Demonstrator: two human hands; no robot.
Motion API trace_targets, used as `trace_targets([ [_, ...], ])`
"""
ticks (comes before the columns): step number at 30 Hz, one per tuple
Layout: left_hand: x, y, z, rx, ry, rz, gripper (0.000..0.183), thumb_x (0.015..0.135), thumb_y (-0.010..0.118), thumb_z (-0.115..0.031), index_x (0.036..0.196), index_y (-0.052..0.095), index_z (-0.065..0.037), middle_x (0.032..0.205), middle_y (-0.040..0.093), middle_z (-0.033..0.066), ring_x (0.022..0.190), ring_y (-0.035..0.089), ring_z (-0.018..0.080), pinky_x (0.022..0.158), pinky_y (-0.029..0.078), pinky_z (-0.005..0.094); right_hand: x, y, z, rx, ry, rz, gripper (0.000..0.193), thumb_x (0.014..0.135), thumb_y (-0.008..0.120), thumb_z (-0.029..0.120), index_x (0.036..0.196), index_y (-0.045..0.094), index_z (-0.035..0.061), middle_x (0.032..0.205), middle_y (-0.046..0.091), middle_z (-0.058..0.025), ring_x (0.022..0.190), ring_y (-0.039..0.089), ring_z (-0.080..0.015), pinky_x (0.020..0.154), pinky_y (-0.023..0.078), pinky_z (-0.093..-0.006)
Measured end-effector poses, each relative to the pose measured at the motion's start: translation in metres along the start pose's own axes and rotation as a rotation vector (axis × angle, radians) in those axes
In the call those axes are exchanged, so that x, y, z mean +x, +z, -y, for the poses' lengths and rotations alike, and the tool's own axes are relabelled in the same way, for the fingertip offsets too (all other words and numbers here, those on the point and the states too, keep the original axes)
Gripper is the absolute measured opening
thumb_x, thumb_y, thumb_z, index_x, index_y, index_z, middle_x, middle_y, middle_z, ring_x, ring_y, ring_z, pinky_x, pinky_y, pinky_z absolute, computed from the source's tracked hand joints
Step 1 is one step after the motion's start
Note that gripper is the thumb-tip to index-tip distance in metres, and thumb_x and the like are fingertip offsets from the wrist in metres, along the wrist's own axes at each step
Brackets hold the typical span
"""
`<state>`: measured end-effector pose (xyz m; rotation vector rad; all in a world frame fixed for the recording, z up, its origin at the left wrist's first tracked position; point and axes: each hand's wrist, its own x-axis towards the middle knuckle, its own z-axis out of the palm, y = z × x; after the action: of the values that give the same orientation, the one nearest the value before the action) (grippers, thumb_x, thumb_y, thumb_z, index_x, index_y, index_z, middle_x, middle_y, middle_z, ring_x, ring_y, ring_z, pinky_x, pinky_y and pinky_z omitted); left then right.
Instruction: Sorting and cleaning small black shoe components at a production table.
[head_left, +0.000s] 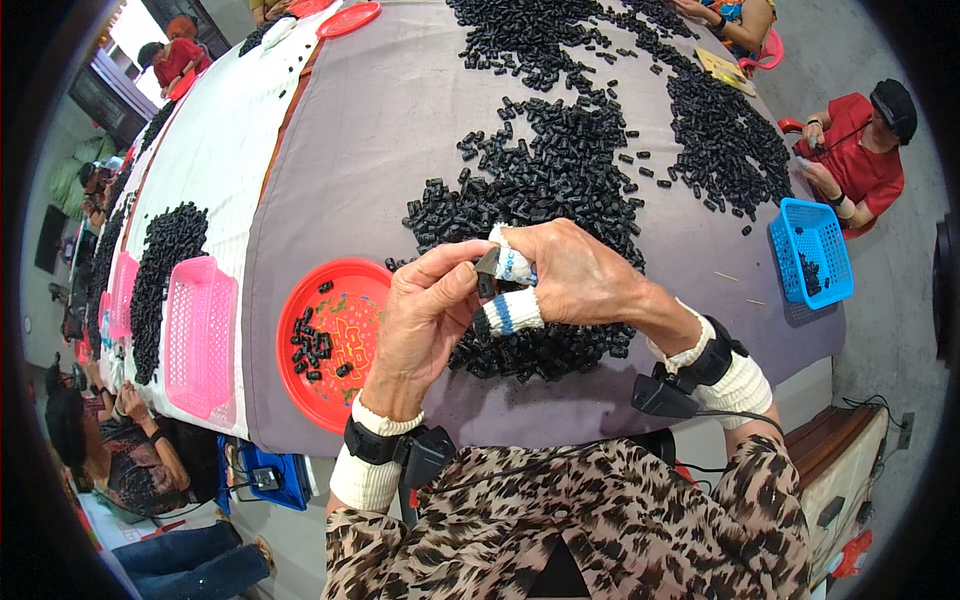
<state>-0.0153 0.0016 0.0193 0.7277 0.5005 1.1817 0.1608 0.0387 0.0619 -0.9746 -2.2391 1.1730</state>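
Observation:
My left hand is closed, thumb and forefinger pinching a small black part. My right hand meets it from the other side, with white, blue-striped covers on the thumb and a finger. Its fingers are closed on a small grey flat piece that looks like a blade, pressed against the black part. Below both hands spreads a large heap of short black cylindrical parts. To the left of my left hand, a round red tray holds several more of these parts.
A grey cloth covers the table. Pink baskets stand at the left beside another black heap. A blue basket is at the right edge, near a person in red. Other people sit around the table.

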Motion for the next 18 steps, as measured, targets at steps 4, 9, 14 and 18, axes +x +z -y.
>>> trace_targets([
  [4,0.0001,0.0,-0.0016,-0.005,-0.012,0.006,0.025,0.086,0.058,-0.01,0.107,0.058,0.004,0.1,0.062,0.0101,0.088,0.06,0.015,0.079,0.05,0.0283,0.0017,0.0022,-0.0051,-0.061,-0.027,0.011,0.036,0.068,0.073,0.026,0.085,0.056,-0.0001,0.067,0.058,-0.0095,0.059,0.056,-0.0188,0.056,0.043,-0.0329],
  [9,0.0,0.0001,0.0,0.028,0.002,-0.018,0.024,0.086,0.058,-0.01,0.106,0.058,0.003,0.098,0.063,0.0089,0.088,0.06,0.0135,0.078,0.049,0.0265,0.0013,0.0082,-0.0093,-0.055,-0.08,-0.038,0.039,0.071,0.07,0.032,0.071,0.05,-0.0024,0.062,0.056,-0.0179,0.058,0.058,-0.0334,0.053,0.043,-0.0395],
  [14,-0.0029,-0.0021,-0.0003,0.003,-0.004,-0.035,0.023,0.086,0.058,-0.009,0.106,0.058,0.003,0.099,0.062,0.009,0.087,0.06,0.0138,0.078,0.049,0.0268,0.0015,0.0065,-0.0039,-0.044,-0.098,-0.059,0.04,0.07,0.07,0.032,0.071,0.05,-0.0023,0.061,0.055,-0.0172,0.057,0.057,-0.0329,0.053,0.043,-0.0393],
  [18,-0.0036,-0.0012,-0.0005,-0.028,-0.028,-0.027,0.023,0.086,0.058,-0.008,0.105,0.058,0.003,0.099,0.063,0.0093,0.088,0.06,0.0143,0.079,0.048,0.0272,0.0018,0.0059,-0.0058,-0.045,-0.066,-0.055,0.038,0.07,0.071,0.031,0.076,0.051,-0.0011,0.062,0.055,-0.0129,0.055,0.054,-0.0255,0.053,0.042,-0.036],
])
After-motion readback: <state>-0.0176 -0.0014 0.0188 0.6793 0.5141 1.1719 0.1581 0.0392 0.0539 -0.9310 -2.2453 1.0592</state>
